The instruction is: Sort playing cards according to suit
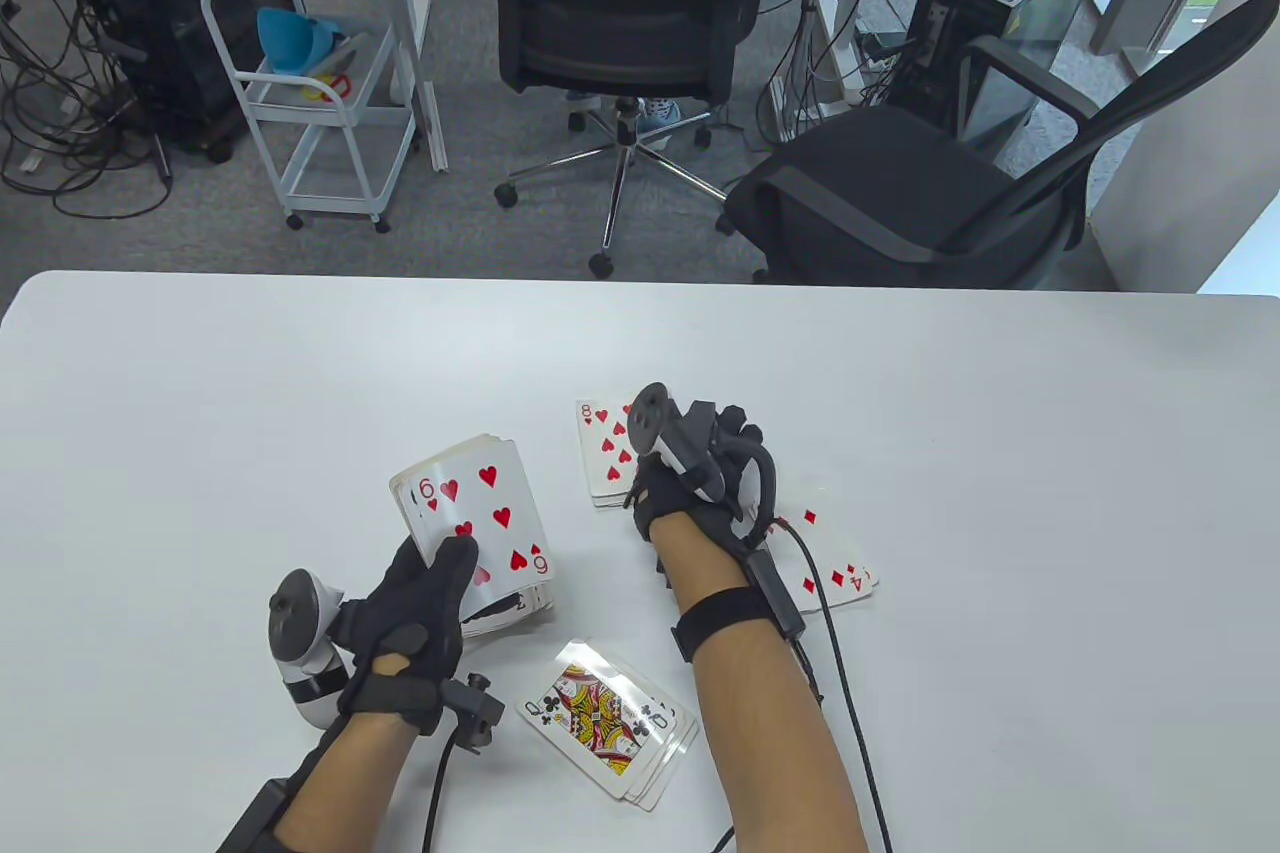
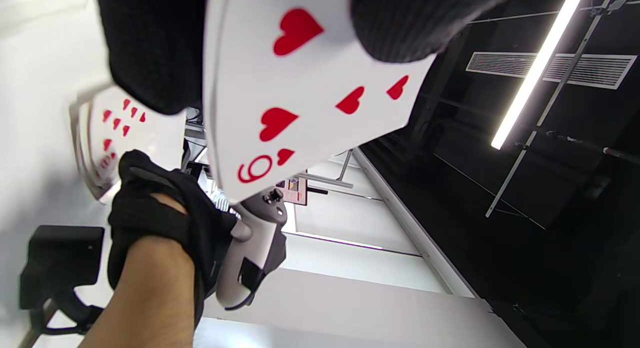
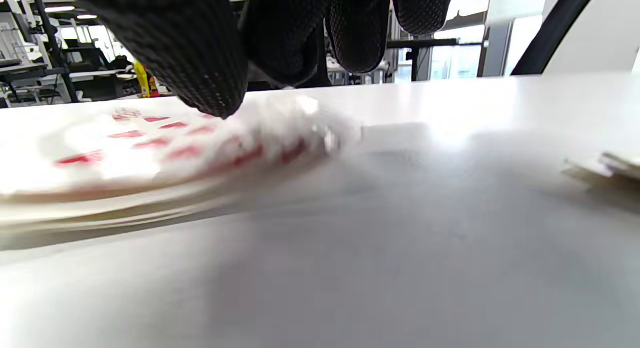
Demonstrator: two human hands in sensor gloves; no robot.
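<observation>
My left hand (image 1: pixel 432 593) grips a fanned deck (image 1: pixel 478 533) face up, thumb across the top card, the six of hearts (image 2: pixel 300 103). My right hand (image 1: pixel 694 459) hovers low over the table, its fingers (image 3: pixel 210 63) touching the far edge of the hearts pile (image 1: pixel 602 453), which shows an eight of hearts. That pile looks blurred in the right wrist view (image 3: pixel 150 143). No card shows between the right fingers. A diamonds pile (image 1: pixel 838 575) lies under the right forearm. A clubs pile (image 1: pixel 608 723) topped by the queen sits near the front edge.
The white table (image 1: pixel 250 413) stretches wide to the left and far right. Two office chairs (image 1: pixel 620 13) and a white trolley (image 1: pixel 320 93) stand beyond its far edge. A cable (image 1: pixel 850 693) trails from the right wrist across the table.
</observation>
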